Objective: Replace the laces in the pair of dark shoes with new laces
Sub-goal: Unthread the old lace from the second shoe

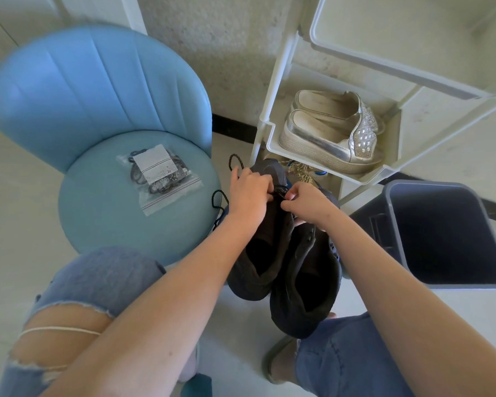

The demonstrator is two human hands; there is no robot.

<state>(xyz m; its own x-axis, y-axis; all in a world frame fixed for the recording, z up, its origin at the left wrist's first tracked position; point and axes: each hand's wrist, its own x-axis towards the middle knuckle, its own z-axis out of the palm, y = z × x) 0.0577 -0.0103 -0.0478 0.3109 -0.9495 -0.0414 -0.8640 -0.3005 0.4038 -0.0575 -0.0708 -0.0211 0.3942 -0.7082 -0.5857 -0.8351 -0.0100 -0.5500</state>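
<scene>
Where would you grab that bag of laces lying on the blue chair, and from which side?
Probably pinch the bag by its zip strip, coming in low from the seat's front edge. The bag lies flat, with the laces bunched toward the backrest. The strip end is a stiffer, empty lip that points toward the person, so fingers can slide under it and lift it.

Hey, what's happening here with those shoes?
A person is working on a pair of dark shoes. The left hand and right hand both pinch the lace on one shoe, with loops sticking out beyond the left hand. A bag of laces lies on the blue chair, apparently unopened. A grey bin stands at the right.
</scene>
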